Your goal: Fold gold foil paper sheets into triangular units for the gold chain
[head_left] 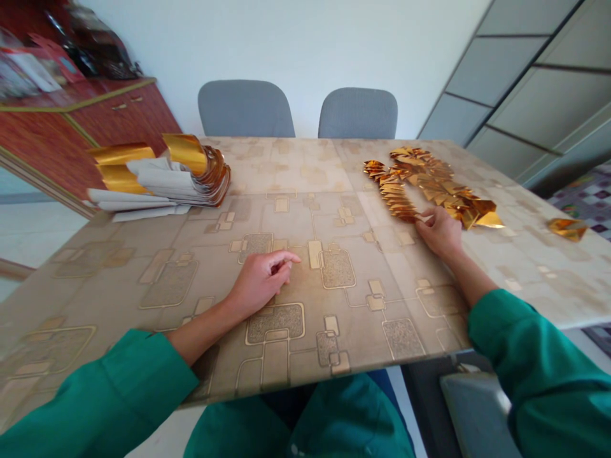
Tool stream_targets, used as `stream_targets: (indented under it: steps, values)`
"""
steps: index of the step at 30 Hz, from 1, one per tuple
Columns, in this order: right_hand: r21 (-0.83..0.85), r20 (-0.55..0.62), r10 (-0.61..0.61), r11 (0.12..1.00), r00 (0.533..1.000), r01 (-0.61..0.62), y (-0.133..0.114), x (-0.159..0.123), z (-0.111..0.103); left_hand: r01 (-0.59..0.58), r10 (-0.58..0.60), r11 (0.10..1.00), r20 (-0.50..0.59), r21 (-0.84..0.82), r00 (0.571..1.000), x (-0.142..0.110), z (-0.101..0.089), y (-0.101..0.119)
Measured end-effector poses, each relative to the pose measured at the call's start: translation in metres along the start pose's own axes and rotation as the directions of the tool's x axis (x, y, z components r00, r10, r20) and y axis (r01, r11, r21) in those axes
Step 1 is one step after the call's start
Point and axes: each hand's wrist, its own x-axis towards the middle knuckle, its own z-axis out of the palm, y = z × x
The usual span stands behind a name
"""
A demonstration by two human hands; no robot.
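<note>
While the right hand lay at its near end, fingers drawn narrow, whether gripping or only touching unclear, a long, interlocked chain of folded gold-foil pieces stretched across the tabletop's far right. Left hand: fingers loosely curled, empty, resting on the tabletop. Folded work: substantial. Remaining: a curled bundle of gold-and-white paper strips, far left, unfolded. One loose gold-foil piece sat apart, right edge. Surface: beige patterned tabletop. Room: two grey upholstered chairs, a red-brown wooden cabinet, grey panelled doors.
</note>
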Motion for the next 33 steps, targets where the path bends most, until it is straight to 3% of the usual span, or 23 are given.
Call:
stream_targets:
  steps: [5,11,18,22,25,28,30,33]
  values:
    - [-0.052,-0.006,-0.043,0.998,0.999,0.043,-0.002,-0.011,-0.006,-0.014,0.014,1.000,-0.004,-0.005,1.000,0.000,0.001,0.001]
    - [-0.123,0.019,-0.239,0.963,0.971,0.239,-0.007,-0.020,-0.004,-0.024,0.024,1.000,-0.010,-0.010,1.000,0.001,0.001,0.000]
    - [-0.133,0.022,-0.266,0.955,0.964,0.266,-0.006,-0.022,-0.002,-0.026,0.026,0.999,-0.010,-0.040,1.000,-0.001,0.000,0.001]
    - [-0.115,-0.018,-0.324,0.940,0.946,0.320,-0.008,-0.031,-0.004,-0.096,0.096,0.995,-0.003,0.008,0.995,0.000,-0.008,0.004]
    - [-0.061,-0.023,-0.397,0.917,0.917,0.395,-0.024,-0.039,-0.004,-0.188,0.199,0.968,-0.053,0.167,0.979,0.008,-0.025,0.007]
    - [0.099,-0.006,-0.453,0.887,0.892,0.451,-0.058,-0.053,-0.002,-0.245,0.289,0.892,-0.063,0.379,0.955,0.024,-0.054,0.006]
    - [0.215,0.013,-0.516,0.838,0.857,0.501,-0.088,-0.065,0.001,-0.224,0.324,0.831,-0.116,0.509,0.939,0.037,-0.080,0.000]
    - [0.334,0.006,-0.637,0.728,0.771,0.598,-0.129,-0.083,0.007,-0.101,0.339,0.760,-0.259,0.642,0.905,0.057,-0.129,-0.017]
